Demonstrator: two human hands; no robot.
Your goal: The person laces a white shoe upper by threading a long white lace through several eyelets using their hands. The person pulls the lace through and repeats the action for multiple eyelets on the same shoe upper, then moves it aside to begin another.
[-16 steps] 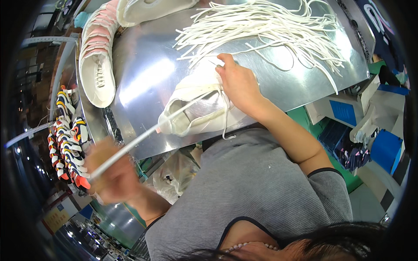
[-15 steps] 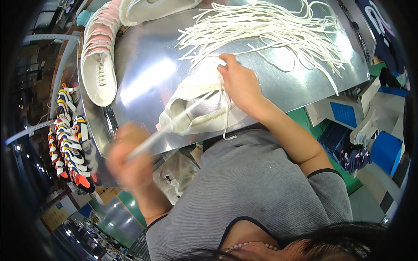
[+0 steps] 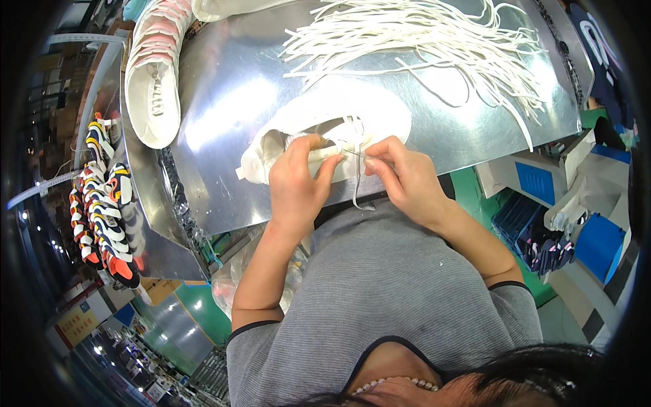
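Nearly meeting, left hand (image 3: 296, 184) curled, right hand (image 3: 410, 182) pinching lace (image 3: 357, 157), at shoe (image 3: 388, 121)

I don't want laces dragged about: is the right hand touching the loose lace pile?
Apart: the head view plainly shows metal tabletop between the right hand and the lace pile.

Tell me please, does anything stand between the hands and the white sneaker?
Nothing visible does: the left hand and right hand are at the near side of the white sneaker, with its shoelace trailing between them.
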